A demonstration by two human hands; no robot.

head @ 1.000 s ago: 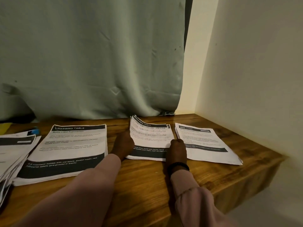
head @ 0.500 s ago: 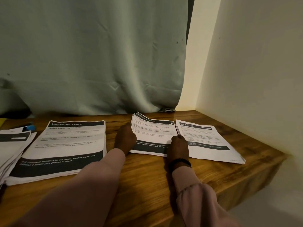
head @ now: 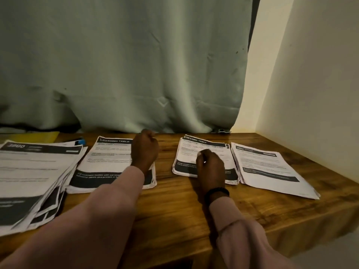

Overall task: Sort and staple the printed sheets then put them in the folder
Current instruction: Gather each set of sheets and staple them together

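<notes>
Pale green curtain [head: 124, 65] hangs behind a wooden desk [head: 174, 206], reaching down to its back edge, and a cream wall [head: 320, 84] closes off the desk's right side. Four piles of printed sheets lie in a row across the desk. At the left edge sits a loose, fanned pile [head: 33, 177] with dark bands showing at its lower corners. Just right of it lies a squarer stack headed "DRESSING TABLE" [head: 104, 162]. Past a bare strip of wood comes a third stack [head: 186, 162], its sheets slightly askew, and touching its right side a fourth stack [head: 272, 169] runs toward the desk's right front corner.

The left hand [head: 144, 150] lies over the right edge of the second stack, fingers curled into a loose fist; whether it pinches any paper cannot be told. The right hand [head: 210, 167] rests on the third stack with its fingers bent, and its grasp on a sheet cannot be told either. A dark band [head: 216, 192] circles the right wrist.

Near the back left corner lie a yellow folder [head: 38, 136] and a small blue object [head: 81, 141].
</notes>
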